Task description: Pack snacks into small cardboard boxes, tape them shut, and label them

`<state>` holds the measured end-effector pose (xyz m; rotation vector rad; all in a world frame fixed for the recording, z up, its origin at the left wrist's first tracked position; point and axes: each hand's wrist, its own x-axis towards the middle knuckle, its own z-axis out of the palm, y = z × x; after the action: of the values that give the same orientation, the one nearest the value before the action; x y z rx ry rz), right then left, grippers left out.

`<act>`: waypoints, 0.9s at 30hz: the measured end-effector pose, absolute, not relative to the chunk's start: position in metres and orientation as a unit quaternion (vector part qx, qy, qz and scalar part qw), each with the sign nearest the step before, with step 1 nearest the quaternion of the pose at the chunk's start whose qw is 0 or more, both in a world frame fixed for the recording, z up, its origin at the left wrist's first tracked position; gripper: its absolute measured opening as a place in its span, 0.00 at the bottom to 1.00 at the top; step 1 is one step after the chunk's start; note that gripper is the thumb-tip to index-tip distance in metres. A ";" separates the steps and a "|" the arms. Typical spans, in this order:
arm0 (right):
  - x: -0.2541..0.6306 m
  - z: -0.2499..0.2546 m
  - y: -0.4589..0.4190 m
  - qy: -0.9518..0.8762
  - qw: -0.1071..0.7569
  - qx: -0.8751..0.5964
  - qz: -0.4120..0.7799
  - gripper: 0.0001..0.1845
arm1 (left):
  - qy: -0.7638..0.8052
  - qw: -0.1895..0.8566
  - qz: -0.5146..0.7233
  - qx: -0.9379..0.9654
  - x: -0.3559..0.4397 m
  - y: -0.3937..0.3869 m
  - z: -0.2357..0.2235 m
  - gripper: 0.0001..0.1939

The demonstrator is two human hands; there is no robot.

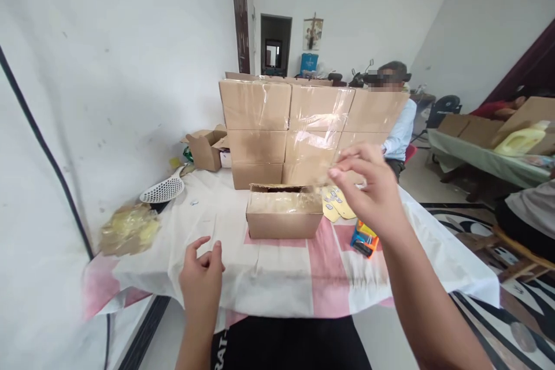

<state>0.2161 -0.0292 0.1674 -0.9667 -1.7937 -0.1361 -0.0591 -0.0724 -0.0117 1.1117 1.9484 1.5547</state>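
Observation:
A small cardboard box with clear tape along its top edge sits on the cloth-covered table in front of me. Above its right end, my right hand is raised with thumb and fingers pinched. Between them a strip of clear tape appears to run down toward the box top, blurred and hard to trace. To the left of the box, near the table's front edge, my left hand hovers with fingers loosely curled and thumb apart, holding nothing. A blue and orange toy-like item lies below my right hand.
Taped cardboard boxes form a wall behind the small box. Yellow cut-out pieces lie to its right. At left are a white slotted scoop and crumpled tape. A person sits beyond the boxes.

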 end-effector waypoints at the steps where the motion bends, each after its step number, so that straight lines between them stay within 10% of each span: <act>1: 0.218 0.170 -0.021 -0.783 0.480 -0.395 -0.012 0.13 | 0.682 0.205 0.566 0.416 -0.057 -0.069 -0.013 0.21; 11: 0.209 0.135 0.073 -0.803 0.342 -0.309 0.378 0.16 | 0.607 -0.101 0.439 0.654 -0.013 0.034 0.036 0.20; 15: 0.205 0.121 0.078 -0.747 0.388 -0.241 0.483 0.19 | 0.543 -0.056 0.378 0.748 -0.014 0.060 0.039 0.13; 27: 0.187 0.047 0.126 -0.849 0.288 -0.400 0.190 0.10 | 0.454 -0.062 0.399 0.794 -0.007 0.049 0.019 0.10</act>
<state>0.1875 0.1258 0.0470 -1.0680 -2.2684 0.5068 -0.0074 0.0488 0.0186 2.5987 1.4855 1.3045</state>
